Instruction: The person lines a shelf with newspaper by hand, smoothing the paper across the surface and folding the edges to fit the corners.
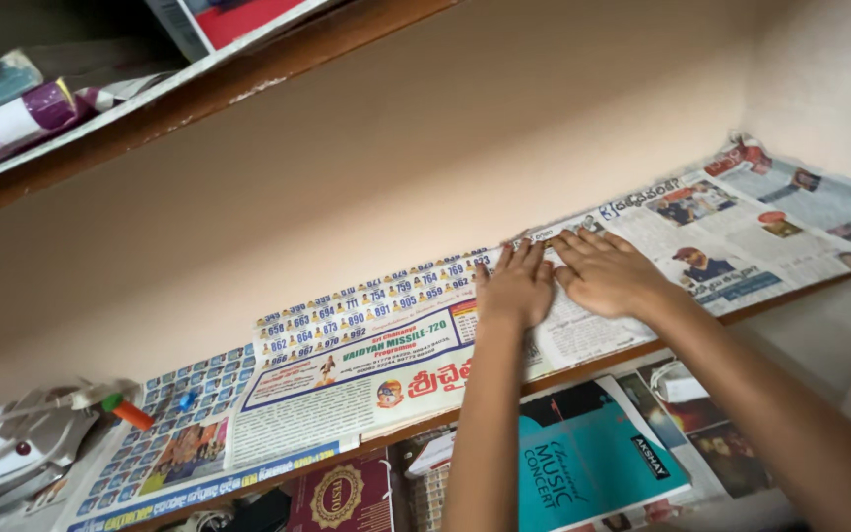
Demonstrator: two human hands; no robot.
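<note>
Sheets of newspaper (366, 365) cover a wooden shelf (583, 369) set against a beige wall. My left hand (516, 288) lies flat on the paper near the shelf's middle, fingers together and pointing to the wall. My right hand (608, 274) presses flat beside it, its fingers angled left and close to the left hand's fingertips. Neither hand holds anything; both palms rest on the newspaper where two sheets overlap.
A white clothes iron (12, 448) with its cord and an orange marker (130, 412) lie at the shelf's left end. Below the shelf are a teal booklet (583, 458) and a maroon book (339, 496). An upper shelf (199, 84) holds books and cloth.
</note>
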